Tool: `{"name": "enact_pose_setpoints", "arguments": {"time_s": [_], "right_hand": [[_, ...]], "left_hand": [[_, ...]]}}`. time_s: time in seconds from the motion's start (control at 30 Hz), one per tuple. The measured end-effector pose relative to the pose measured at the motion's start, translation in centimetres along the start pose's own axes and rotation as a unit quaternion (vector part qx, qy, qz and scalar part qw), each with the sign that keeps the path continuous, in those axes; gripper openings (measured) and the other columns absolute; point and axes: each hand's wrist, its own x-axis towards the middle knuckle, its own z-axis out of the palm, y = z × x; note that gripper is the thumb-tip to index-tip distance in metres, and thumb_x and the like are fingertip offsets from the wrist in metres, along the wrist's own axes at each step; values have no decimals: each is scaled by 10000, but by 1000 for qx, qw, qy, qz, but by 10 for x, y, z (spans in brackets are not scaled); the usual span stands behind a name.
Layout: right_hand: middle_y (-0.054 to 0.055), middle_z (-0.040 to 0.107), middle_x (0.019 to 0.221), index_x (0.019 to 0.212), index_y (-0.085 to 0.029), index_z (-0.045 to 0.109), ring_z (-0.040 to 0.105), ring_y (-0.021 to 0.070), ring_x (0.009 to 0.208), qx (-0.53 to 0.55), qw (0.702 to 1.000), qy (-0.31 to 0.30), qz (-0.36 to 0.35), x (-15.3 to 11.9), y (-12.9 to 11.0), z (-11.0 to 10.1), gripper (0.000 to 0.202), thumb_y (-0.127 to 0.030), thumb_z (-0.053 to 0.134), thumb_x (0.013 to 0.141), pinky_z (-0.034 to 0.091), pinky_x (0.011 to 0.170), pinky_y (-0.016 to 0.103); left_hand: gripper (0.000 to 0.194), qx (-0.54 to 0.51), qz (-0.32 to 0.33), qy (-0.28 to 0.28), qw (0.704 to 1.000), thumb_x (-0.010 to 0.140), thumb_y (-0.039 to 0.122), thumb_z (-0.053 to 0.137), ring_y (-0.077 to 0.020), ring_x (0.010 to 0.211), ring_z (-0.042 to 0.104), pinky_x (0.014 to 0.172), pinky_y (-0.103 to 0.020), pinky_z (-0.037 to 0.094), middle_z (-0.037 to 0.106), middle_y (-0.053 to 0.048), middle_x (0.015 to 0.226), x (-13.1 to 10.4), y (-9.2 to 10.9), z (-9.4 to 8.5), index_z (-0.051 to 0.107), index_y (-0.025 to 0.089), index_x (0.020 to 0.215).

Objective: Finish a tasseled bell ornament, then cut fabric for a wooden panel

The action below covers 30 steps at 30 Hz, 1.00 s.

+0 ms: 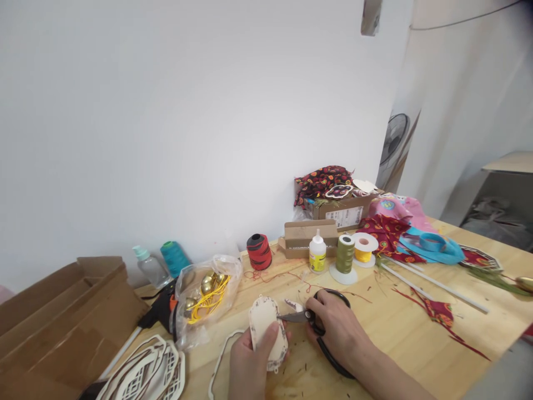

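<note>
Pinched in the left hand, a pale scalloped panel was over the table, with the blades of black-handled scissors, grasped by the right hand, at its edge. Beyond stood a yellow-labelled bottle, green thread spool and red thread cone.

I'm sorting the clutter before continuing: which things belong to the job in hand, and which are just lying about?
In use:
cream flat wavy-edged panel, left hand
black-handled metal scissors, right hand

Apparently lying about:
white yellow-labelled plastic bottle
olive-green thread spool
red-and-black thread cone
clear plastic bag
</note>
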Motion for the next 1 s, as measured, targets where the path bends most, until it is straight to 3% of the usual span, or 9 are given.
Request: {"name": "enact_pose_setpoints", "arguments": {"time_s": [0.17,0.33,0.53,0.67,0.83,1.0], "right_hand": [[41,528,737,779,-200,567,514,175,645,-25,997,27,68,4,6,-2,108,-208,505,691,324,542,241],[21,498,738,777,-201,559,480,147,632,26,999,42,4,-1,7,-3,143,-134,504,663,347,550,220],[20,505,758,805,-206,575,486,151,695,65,996,35,-42,-3,2,-4,218,-86,503,638,361,577,213],[22,509,768,806,-208,575,489,155,684,58,998,13,-38,-3,-2,-1,243,-84,506,608,351,561,219],[21,496,740,764,-203,567,477,155,657,23,999,28,-26,-3,-5,1,186,-101,499,624,314,545,229],[7,474,709,727,-210,550,444,142,617,4,999,30,-17,-4,-3,2,191,-81,497,598,265,512,223]], "left_hand": [[324,30,-9,-48,998,460,374,766,-114,351,518,341,-194,413,629,-49,413,-4,-5,0,659,84,559],[313,7,-10,21,1000,435,319,785,-142,435,572,366,-211,444,657,-41,483,-1,5,-3,660,99,619],[306,-3,27,17,999,439,287,789,-111,386,536,377,-203,432,621,1,452,0,8,-2,620,105,618],[284,-3,23,14,1000,456,270,779,-126,429,562,394,-205,448,633,-15,466,1,6,-2,623,96,617],[232,32,32,22,999,529,279,737,-124,432,546,388,-217,462,623,-15,462,2,4,-3,629,95,618],[250,29,28,34,999,511,275,745,-123,405,542,369,-221,458,621,-7,455,2,4,-2,617,101,638]]}}
